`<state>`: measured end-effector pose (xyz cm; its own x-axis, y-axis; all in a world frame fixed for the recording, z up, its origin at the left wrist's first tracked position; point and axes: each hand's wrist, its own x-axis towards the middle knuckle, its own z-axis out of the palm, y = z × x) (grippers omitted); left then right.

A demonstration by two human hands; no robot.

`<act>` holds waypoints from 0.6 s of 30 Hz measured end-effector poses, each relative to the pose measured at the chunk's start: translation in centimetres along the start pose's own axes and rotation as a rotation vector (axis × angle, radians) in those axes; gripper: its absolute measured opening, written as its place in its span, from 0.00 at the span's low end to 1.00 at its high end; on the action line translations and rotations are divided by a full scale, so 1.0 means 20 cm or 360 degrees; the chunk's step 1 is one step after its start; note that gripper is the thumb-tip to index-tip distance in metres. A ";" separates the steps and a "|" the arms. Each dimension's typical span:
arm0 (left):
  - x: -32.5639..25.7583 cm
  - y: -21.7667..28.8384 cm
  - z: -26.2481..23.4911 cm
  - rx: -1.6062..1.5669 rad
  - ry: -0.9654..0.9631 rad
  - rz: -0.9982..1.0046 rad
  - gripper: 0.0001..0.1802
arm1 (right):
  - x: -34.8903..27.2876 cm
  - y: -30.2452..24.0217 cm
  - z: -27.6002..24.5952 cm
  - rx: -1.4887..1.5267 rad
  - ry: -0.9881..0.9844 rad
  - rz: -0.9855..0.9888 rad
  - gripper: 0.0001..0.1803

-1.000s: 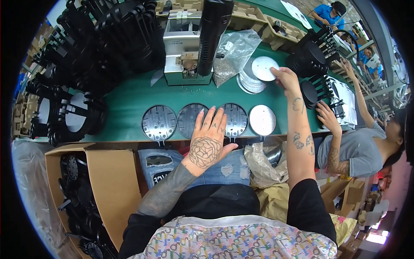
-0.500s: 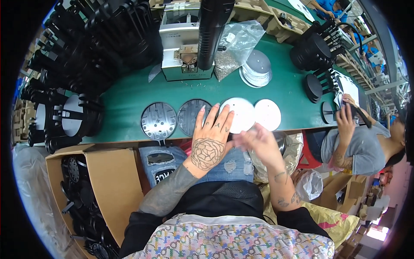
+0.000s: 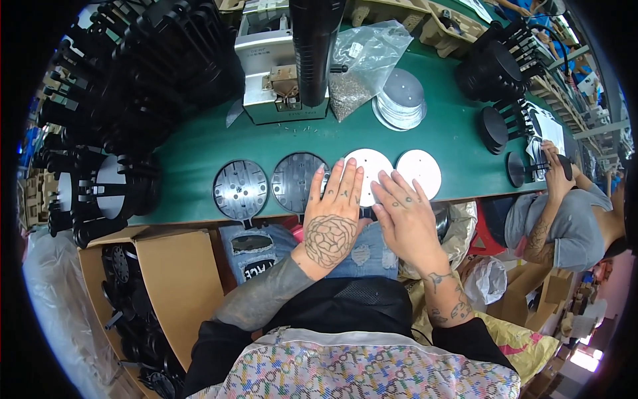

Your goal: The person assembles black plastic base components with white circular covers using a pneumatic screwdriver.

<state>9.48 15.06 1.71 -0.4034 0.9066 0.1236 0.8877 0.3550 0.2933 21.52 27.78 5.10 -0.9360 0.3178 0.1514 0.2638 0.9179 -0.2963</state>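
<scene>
Four round pieces would be too exact to list, so: a black slotted disc with a short handle [image 3: 240, 191] lies at the left of a row, beside a similar black disc [image 3: 297, 181]. Right of them sit a white disc [image 3: 370, 165] and a second white disc [image 3: 425, 171]. My left hand [image 3: 333, 223] is open, its straight fingertips over the left edge of the first white disc and close to the second black one. Fingers apart, my right hand [image 3: 409, 223] reaches the lower edges of both white discs; whether it presses on them I cannot tell.
A machine with a black tube [image 3: 286, 86] stands at the back, beside a clear bag of small metal parts [image 3: 359, 80] and stacked grey-white discs [image 3: 401, 106]. Black parts [image 3: 179, 60] pile up at left. A carton [image 3: 176, 286] is below; a co-worker [image 3: 565, 219] sits at right.
My right hand has come up and flattened over the lower edges of the white discs. My left hand has shifted slightly right. The co-worker's hands have moved right.
</scene>
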 end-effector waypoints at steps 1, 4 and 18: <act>0.00 0.00 0.00 0.0018 0.0005 0.0003 0.56 | 0.01 0.01 -0.01 0.0021 -0.0042 -0.0021 0.19; -0.01 0.01 0.00 0.0056 -0.0023 0.0003 0.57 | 0.05 0.03 -0.02 -0.0013 -0.0092 -0.0132 0.19; -0.02 -0.08 0.02 0.0092 0.0095 0.0130 0.44 | 0.15 -0.10 0.04 -0.0259 -0.0138 -0.0070 0.17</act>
<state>8.29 14.24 0.73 -0.3401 0.9186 0.2015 0.9288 0.2944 0.2252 18.01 26.70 5.34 -0.9622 0.2615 0.0766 0.2500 0.9590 -0.1337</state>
